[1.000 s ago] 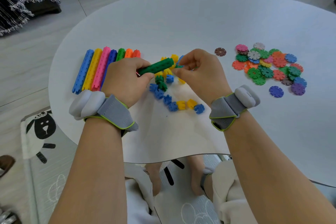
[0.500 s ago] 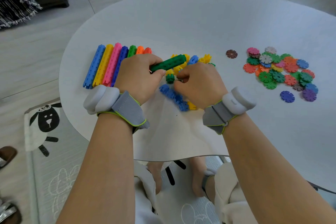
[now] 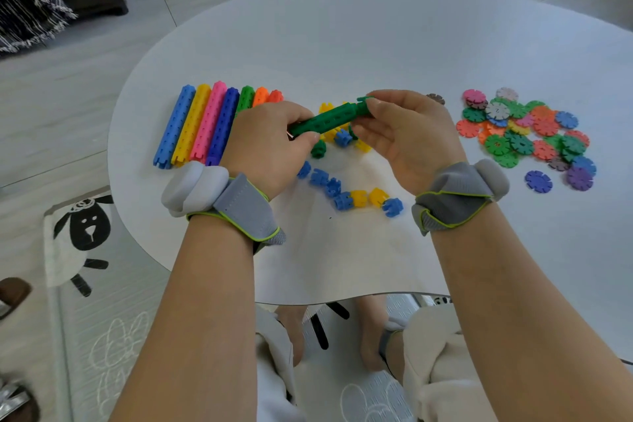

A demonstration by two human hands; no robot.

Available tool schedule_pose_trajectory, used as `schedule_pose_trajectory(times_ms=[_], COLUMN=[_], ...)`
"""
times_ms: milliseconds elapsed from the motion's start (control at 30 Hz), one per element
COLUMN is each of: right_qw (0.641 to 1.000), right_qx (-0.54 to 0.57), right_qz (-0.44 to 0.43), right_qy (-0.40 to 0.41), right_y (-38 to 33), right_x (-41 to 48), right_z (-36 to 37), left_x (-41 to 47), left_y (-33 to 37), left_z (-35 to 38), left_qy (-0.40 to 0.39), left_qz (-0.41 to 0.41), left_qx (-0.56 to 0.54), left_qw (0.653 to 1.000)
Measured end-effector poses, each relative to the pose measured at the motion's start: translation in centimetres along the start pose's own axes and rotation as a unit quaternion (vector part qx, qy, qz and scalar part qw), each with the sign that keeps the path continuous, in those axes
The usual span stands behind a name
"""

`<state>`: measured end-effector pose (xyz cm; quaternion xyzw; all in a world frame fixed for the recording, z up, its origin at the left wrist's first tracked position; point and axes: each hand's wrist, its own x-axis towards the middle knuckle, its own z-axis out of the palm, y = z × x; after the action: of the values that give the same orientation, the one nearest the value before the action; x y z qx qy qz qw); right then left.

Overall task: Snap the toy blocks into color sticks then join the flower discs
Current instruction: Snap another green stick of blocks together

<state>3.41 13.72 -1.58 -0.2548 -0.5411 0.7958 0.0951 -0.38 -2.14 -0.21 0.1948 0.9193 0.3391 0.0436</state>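
Holding the green stick (image 3: 329, 120) over the table (image 3: 342, 44), my left hand (image 3: 270, 144) grips one end; my right hand (image 3: 404, 134) pinches a green block (image 3: 363, 103) at the other. Flower discs (image 3: 520, 128) lie heaped rightward.

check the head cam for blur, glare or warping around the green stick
Head view: the green stick is sharp enough to show its holes, softer where the right hand pinches its end; head view: soft daylight, a pale sheen on the table, no hard glare; head view: the wide-angle lens stretches the forearms toward the bottom corners.
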Motion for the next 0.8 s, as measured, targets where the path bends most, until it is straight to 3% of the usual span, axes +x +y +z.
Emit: schedule_pose_trajectory(times_ms=[800], right_qw=[0.999], right_qx=[0.039], right_qz=[0.007], right_qy=[-0.032], right_y=[-0.25], right_x=[-0.2], right_z=[-0.13], left_x=[0.33], left_y=[-0.8], left_z=[0.2], left_qy=[0.017], left_qz=[0.032], left_qx=[-0.032], left_qw=[0.999])
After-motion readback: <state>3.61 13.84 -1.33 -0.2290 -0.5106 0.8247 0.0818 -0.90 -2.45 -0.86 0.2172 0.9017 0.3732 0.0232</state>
